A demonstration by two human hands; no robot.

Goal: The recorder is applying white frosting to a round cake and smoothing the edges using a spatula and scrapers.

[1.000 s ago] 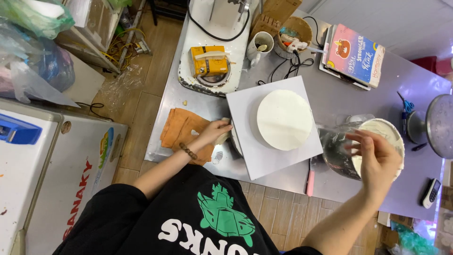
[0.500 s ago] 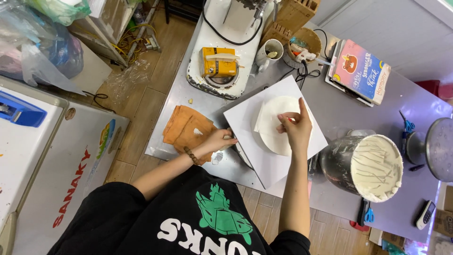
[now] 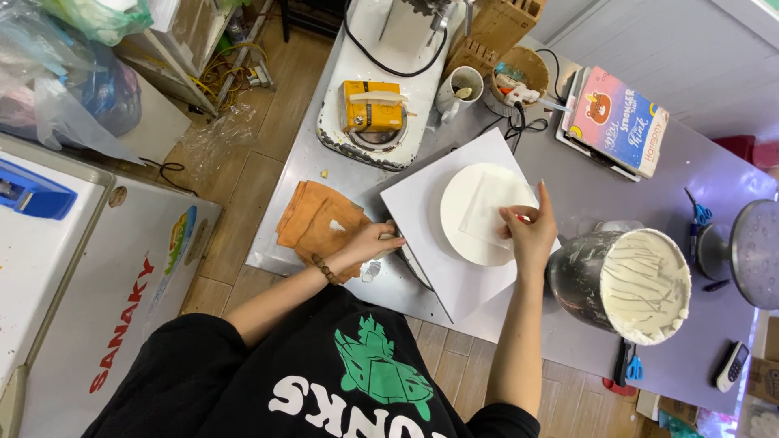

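Two hands | left hand [image 3: 369, 241] grips turntable [image 3: 418, 264], mostly hidden | right hand [image 3: 529, 231] pinches something red, unclear, over white cake [image 3: 479, 215]

Yellow carton [image 3: 371, 105] on mixer base; pink-blue book [image 3: 618, 120] beyond.

matt white round cake [image 3: 479, 215] on smooth white board [image 3: 430, 219], brushed metal table [image 3: 714, 174], shiny steel bowl [image 3: 621, 284], soft orange cloth [image 3: 312, 223]

Cake [image 3: 487, 212] on a board [image 3: 422, 219] mid-table, cloth [image 3: 318, 223] to its left, bowl [image 3: 629, 280] to its right, book [image 3: 618, 120] and cup [image 3: 459, 86] behind.
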